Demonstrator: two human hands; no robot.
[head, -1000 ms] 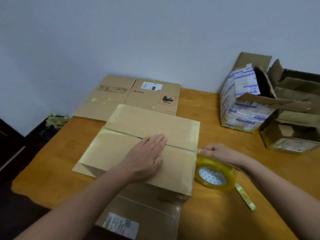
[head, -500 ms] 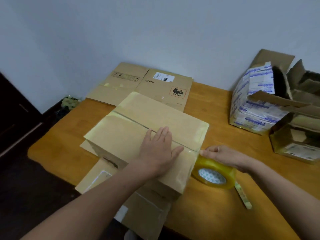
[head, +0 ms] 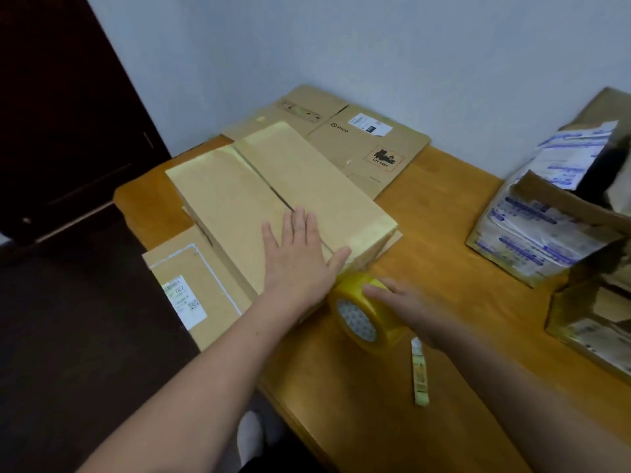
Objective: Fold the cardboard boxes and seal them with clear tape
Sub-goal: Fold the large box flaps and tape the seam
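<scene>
Nearest, at the table's [head: 454, 216] near edge, a narrow yellowish strip [head: 420, 373] lies flat on the wood, its print too small to read. Just beyond it the right hand [head: 415, 310] holds the roll of clear tape [head: 365, 312] on edge against the near right corner of the cardboard box [head: 239, 199], fingers laid over the roll's outer band and the thumb hidden; the core shows a dotted pattern. The left hand [head: 300, 259] lies flat on the box's top, fingers straight and a little spread, palm pressing across the near end of the seam where the two top flaps meet. The box sits mid-table, left of centre, on a flattened sheet of cardboard [head: 205, 278] that juts off the near left edge and bears a white label reading "022" above a small code. Farther back, against the wall, a flattened carton [head: 345, 141] is printed "PICO", with a white shipping label and a red-framed mark reading "UN 3481". At far right stands an open box [head: 532, 233] covered in blue-and-white print that is unreadable. Compared with half a second ago, the left hand has slid toward the box's near right corner, the right hand's fingers now reach over the roll, and the dark door [head: 68, 114] fills more of the left side.
</scene>
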